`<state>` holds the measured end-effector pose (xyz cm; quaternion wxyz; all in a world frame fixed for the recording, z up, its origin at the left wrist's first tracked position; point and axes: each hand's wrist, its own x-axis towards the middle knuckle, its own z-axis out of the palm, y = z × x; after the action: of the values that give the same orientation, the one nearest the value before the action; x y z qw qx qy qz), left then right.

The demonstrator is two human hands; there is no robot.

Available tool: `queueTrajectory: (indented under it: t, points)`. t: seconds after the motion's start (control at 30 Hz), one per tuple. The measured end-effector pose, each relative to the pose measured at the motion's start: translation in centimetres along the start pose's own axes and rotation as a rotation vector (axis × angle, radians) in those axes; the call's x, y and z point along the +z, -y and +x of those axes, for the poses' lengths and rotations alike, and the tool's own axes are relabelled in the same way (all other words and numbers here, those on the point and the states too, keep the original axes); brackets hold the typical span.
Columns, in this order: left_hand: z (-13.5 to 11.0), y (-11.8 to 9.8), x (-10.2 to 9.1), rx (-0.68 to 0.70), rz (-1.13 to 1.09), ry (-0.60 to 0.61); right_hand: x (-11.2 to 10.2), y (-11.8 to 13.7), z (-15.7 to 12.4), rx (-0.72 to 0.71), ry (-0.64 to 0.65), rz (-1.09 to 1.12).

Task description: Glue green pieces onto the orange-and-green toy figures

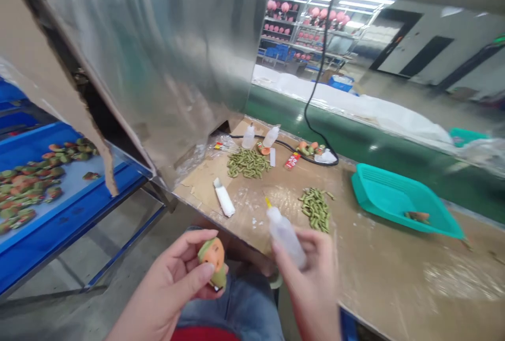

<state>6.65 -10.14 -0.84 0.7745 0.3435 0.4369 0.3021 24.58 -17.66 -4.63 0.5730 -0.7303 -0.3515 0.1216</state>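
Between the thumb and fingers of my left hand (177, 272) is a small figurine (213, 257) with an orange face and a green hood and body. My right hand (310, 278) is wrapped round a translucent squeeze bottle (284, 233), tilted so its yellow needle tip points up and left, apart from the figurine. Beyond the bottle, small green curled pieces lie in one pile (315, 209) at the right and another pile (248, 163) farther back. A white open-ended small box (224, 198) rests near the table's front edge.
A teal basket (402, 193) holding one figurine stands at the right of the cardboard-covered table (379, 262). Two squeeze bottles (248, 137) and a black cable (311, 104) are at the back. At the left, a blue tray (74, 193) holds many figurines beside a metal panel (158, 57).
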Motion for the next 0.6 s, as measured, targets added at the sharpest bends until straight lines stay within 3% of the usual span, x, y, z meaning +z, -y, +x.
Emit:
queueTrajectory:
  t: [0.1, 0.2, 0.3, 0.47, 0.6]
  points:
    - [0.4, 0.4, 0.1, -0.032, 0.004, 0.022, 2.1, -3.1, 2.6, 0.037, -0.014, -0.012]
    - [0.8, 0.7, -0.2, -0.041, 0.03, 0.018, 2.1, -4.6, 3.0, 0.058, 0.017, -0.058]
    - [1.0, 0.8, -0.6, -0.026, 0.046, 0.011, -0.1, -5.0, 2.4, 0.043, 0.046, -0.141]
    - [0.9, 0.6, 0.0, -0.04, 0.022, 0.017, -5.2, -6.7, 4.2, 0.055, -0.223, -0.452]
    - [0.2, 0.1, 1.2, -0.045, -0.038, 0.027, -6.8, -6.9, 5.2, 0.089, -0.211, -0.531]
